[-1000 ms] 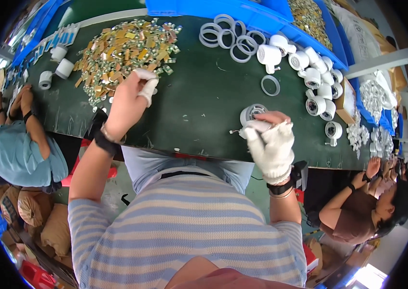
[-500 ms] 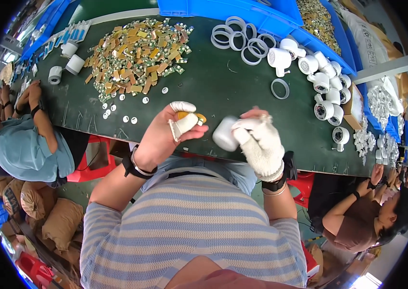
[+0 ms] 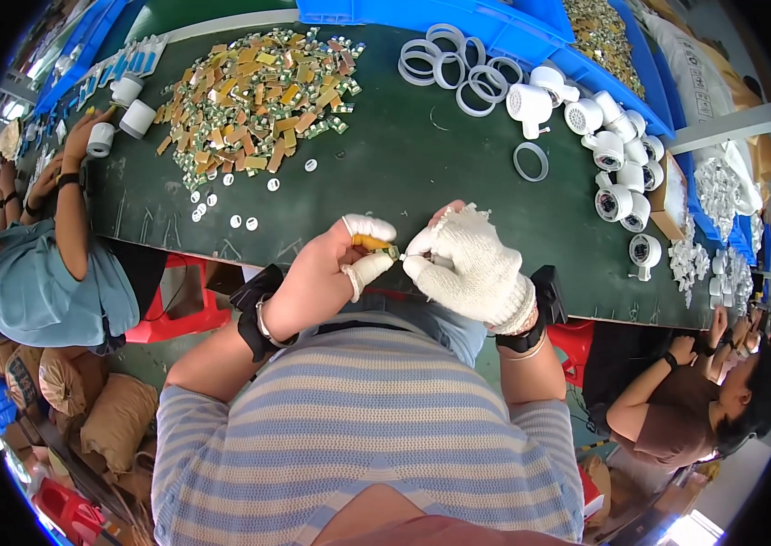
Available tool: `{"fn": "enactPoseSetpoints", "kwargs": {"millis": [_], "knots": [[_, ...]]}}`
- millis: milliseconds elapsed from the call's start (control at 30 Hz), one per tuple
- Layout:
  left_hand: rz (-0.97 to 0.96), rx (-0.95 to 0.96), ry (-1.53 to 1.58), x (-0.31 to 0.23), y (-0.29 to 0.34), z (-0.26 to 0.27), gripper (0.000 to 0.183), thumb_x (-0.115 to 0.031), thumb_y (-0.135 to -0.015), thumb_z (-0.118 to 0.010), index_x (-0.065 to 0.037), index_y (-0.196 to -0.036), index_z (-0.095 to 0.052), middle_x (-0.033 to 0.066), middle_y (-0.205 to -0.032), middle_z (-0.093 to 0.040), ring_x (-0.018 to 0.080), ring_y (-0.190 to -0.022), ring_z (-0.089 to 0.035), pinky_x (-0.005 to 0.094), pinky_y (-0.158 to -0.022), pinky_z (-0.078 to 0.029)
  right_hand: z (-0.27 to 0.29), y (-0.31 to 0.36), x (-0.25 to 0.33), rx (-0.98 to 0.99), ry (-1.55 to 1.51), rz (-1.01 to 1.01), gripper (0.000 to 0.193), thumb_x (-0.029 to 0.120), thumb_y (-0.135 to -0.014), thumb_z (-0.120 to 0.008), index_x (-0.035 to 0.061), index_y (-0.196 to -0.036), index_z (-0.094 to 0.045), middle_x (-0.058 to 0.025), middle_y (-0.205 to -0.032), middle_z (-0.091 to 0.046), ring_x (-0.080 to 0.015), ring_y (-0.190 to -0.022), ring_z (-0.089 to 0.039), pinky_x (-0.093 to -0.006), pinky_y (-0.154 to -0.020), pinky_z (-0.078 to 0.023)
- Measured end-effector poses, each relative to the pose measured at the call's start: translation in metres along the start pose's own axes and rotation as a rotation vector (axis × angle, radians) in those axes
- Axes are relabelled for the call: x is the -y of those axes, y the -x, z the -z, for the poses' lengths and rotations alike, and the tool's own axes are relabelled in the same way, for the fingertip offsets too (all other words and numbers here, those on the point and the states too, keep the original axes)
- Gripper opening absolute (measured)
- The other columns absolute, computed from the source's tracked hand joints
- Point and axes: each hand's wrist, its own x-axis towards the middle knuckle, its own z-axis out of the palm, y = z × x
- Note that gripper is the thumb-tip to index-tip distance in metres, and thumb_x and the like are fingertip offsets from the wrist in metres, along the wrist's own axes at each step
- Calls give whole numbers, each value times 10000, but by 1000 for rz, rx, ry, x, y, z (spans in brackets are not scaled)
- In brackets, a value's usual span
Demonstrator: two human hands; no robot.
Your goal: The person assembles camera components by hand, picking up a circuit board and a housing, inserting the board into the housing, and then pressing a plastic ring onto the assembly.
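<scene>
My left hand [image 3: 317, 273], with white finger cots on thumb and index finger, pinches a small yellow-wrapped circuit board [image 3: 392, 252]. In a white knitted glove, my right hand [image 3: 472, 264] is closed, its fingertips right at the board's free end. A tiny white piece shows between those fingertips and the board, too small to name. The rest of the right hand's grip is hidden by the glove. Both hands are close together over the near table edge.
Beyond my hands lies a heap of small circuit boards [image 3: 263, 100] on the green table [image 3: 385, 146]. White round discs [image 3: 273, 185] lie before it. Translucent rings [image 3: 531, 161] and white housings [image 3: 613, 202] sit to the right, below a blue bin [image 3: 440, 27]. People work on both sides.
My right hand has moved left to meet the board in my left hand. The white cup it held is no longer visible. At the left, a co-worker's hand has reached toward the white housings.
</scene>
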Motion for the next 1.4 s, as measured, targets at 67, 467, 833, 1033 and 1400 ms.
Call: {"fn": "enactPoseSetpoints", "kwargs": {"millis": [67,467,833,1033,1400], "knots": [[71,54,-67,-9,3,3,233,-14,-1024,-652,-33,-1257,-658,28,-1151,-683,80,-948,-605,256,-799,-493,0,-1,-3,17,32,46,82,103,-810,-787,124,-831,-710,-47,-699,-621,-288,-740,-626,-421,-758,-483],[108,102,-383,-29,7,4,232,8,-980,-709,12,-1207,-660,64,-1107,-738,128,-1013,-711,291,-899,-576,4,-6,-5,183,40,23,65,157,-799,-772,119,-796,-720,-48,-681,-635,-283,-746,-637,-421,-735,-465],[34,44,-319,-23,9,3,209,-10,-952,-753,5,-1140,-662,57,-1049,-737,122,-946,-717,265,-846,-568,10,-1,6,93,40,-48,132,217,-780,-854,146,-862,-778,-57,-825,-694,-287,-923,-687,-421,-874,-512],[-147,46,-392,-23,13,2,159,-20,-955,-751,-1,-1101,-690,70,-989,-765,134,-897,-740,270,-775,-576,5,2,-2,39,116,83,149,256,-758,-893,186,-833,-785,-9,-820,-704,-252,-956,-686,-497,-1035,-493],[-318,59,-679,-21,13,9,203,-3,-885,-742,-60,-1079,-717,164,-886,-728,360,-781,-712,400,-694,-562,-8,-11,-11,89,-7,173,138,276,-748,-872,214,-774,-752,-33,-866,-649,-261,-944,-655,-514,-1055,-453]]}}
